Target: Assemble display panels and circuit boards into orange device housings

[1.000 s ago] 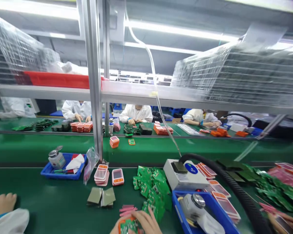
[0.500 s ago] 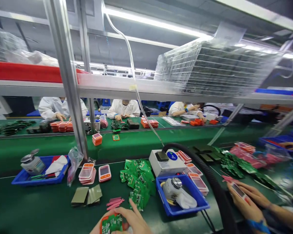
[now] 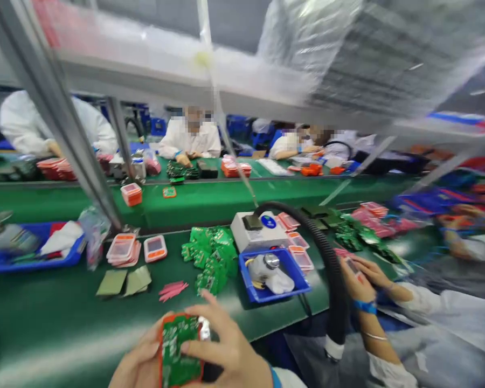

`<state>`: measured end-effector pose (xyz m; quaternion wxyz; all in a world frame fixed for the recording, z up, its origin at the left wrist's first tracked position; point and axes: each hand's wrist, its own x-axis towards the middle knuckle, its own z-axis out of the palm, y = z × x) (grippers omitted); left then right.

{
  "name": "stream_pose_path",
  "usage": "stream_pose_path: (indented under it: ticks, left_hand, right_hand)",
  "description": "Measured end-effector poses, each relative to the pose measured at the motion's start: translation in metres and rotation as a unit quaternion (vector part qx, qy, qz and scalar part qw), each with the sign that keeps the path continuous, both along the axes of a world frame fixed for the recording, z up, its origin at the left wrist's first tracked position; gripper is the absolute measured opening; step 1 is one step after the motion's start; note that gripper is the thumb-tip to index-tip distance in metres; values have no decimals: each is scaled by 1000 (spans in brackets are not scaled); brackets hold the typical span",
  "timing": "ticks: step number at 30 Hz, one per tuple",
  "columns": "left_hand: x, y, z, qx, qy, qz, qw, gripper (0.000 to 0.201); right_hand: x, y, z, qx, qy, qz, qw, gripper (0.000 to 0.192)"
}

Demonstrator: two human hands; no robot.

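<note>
Low in the head view, my left hand grips the left side of a green circuit board set in an orange frame. My right hand closes on the board's right side, one fingertip pressing its face and another finger raised. A small shiny silver piece shows by my right fingers; what it is I cannot make out. Beyond my hands lie pink strips, olive-coloured square sheets and a pile of green circuit boards. Orange-framed cases are stacked behind the sheets, with a single case beside them.
Right of the pile, a blue tray holds a pump bottle and white cloth. A white box stands behind it. A black flexible hose arches down. A co-worker's hands hold a case at right. Another blue tray sits left.
The camera view has tilted down and shifted, so the bench sits higher in the picture. Both my hands and the circuit board show more fully; the board remains held.
</note>
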<state>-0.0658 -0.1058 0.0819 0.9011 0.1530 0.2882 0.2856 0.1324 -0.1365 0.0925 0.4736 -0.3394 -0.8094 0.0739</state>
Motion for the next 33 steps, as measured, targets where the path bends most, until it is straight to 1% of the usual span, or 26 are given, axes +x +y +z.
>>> stream_pose_path:
  ticks: [1,3,5,8,11,14,19,22,26,28,30,31,32,33]
  left_hand:
    - [4,-3,6,15,-37,15,999,34]
    - [11,-4,13,35,-89,14,995,35]
    - [15,-4,11,41,-109,12,993,33]
    - [16,-7,5,53,-114,-14,992,40]
    - [19,-10,5,72,-101,-50,991,52]
    - [22,-10,9,90,-82,-61,991,55]
    - [26,-6,11,98,-32,-51,993,55]
    - [26,-5,10,104,10,-45,993,54]
    - [23,-5,9,113,30,-50,992,48]
    - [20,-4,13,135,57,-48,988,44]
    - [16,-6,21,192,113,-21,975,33]
    - [14,-9,27,231,156,10,960,26]
    - [11,-14,33,271,206,55,939,20]
    - [6,-20,39,307,257,117,909,15]
  right_hand:
    - [1,-3,4,-3,9,0,1000,53]
    - [3,-8,6,-21,26,-5,999,53]
    - [3,-11,3,-40,25,-2,999,53]
    - [2,-14,0,-51,32,-1,998,54]
    - [4,-14,1,-50,38,-3,998,54]
    - [6,-13,2,-64,22,0,998,52]
    - [9,-9,8,-103,-72,-25,992,35]
    - [10,-8,11,-108,-122,-24,986,28]
    - [8,-9,11,-89,-105,-25,990,30]
    - [7,-10,11,-77,-82,-24,993,34]
    - [8,-11,12,-66,-68,-21,995,38]
    - [8,-12,12,-62,-63,-20,996,40]
    - [8,-12,12,-61,-60,-19,996,42]
    - [9,-12,12,-62,-56,-18,996,43]
